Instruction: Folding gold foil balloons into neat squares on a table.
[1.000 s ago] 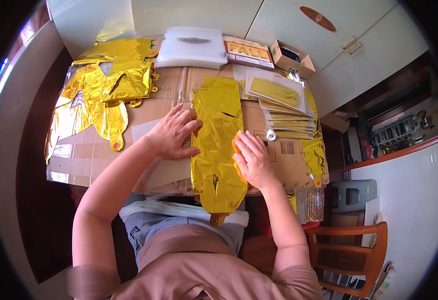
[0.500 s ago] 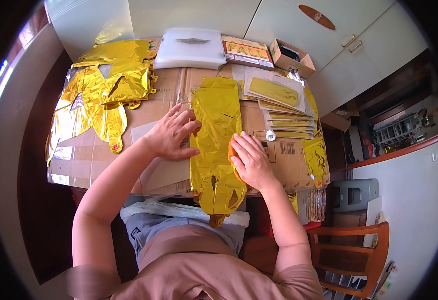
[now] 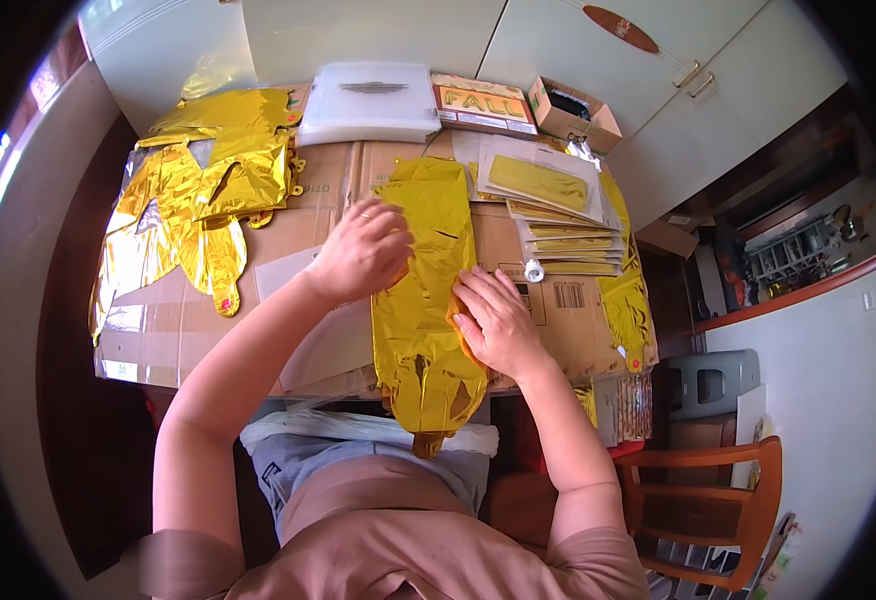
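Observation:
A flat gold foil balloon point(image 3: 426, 310) lies lengthwise before me on the cardboard-covered table, its narrow lower end hanging past the front edge. Over the balloon's upper left side, my left hand point(image 3: 363, 252) is raised with its fingers curled in; a bit of orange shows by the fingertips, and what they hold, if anything, is hidden. At the balloon's right edge rests my right hand point(image 3: 498, 318), fingers long and together, pressing an orange cloth point(image 3: 463, 340) against the foil. Most of that cloth is covered by the hand.
More gold foil balloons point(image 3: 218, 170) are heaped at the left. Along the back stand a pale plastic stack point(image 3: 368, 105), a flat printed box point(image 3: 483, 103) and a small open carton point(image 3: 575, 112). Several packed sheets point(image 3: 568, 235) and a small white roll point(image 3: 534, 271) lie right. A wooden chair point(image 3: 758, 500) stands right.
My left hand has lifted a little and moved right over the foil, its spread fingers now curled. The right hand stays on the orange cloth, almost in place. The view has shifted slightly.

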Motion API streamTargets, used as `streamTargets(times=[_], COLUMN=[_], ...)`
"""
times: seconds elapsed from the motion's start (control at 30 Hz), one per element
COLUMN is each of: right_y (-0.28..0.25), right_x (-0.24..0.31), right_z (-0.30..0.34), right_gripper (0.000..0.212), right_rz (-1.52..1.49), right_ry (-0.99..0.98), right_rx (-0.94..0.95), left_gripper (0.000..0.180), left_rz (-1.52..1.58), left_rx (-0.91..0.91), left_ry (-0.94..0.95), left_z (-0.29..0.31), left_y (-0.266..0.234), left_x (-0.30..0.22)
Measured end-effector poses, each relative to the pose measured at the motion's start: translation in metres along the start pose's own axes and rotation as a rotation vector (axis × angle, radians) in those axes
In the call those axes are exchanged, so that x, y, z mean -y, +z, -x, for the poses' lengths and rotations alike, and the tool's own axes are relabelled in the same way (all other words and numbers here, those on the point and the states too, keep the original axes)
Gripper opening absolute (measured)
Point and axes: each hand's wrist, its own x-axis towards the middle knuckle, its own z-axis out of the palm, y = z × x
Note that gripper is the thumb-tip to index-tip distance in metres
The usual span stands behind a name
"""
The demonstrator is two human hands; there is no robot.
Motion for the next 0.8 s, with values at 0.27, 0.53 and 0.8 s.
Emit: streamTargets(times=[0.27,0.53,0.8], right_y=[0.0,0.001,0.001], right_x=[-0.003,-0.004,-0.003], right_z=[-0.001,0.0,0.001], right_gripper=[0.041,0.043,0.04], right_rz=[0.002,-0.005,-0.016], right_ry=[-0.034,-0.022,0.005], right_rx=[-0.007,0.002,0.0], left_gripper=[0.039,0.039,0.041], left_rz=[0.034,-0.018,-0.045], left_rx=[0.27,0.301,0.283], left_ry=[0.165,0.123,0.081], left_z=[-0.041,-0.046,-0.057], left_y=[0.046,0.057,0.065], left_x=[-0.018,-0.013,0.002])
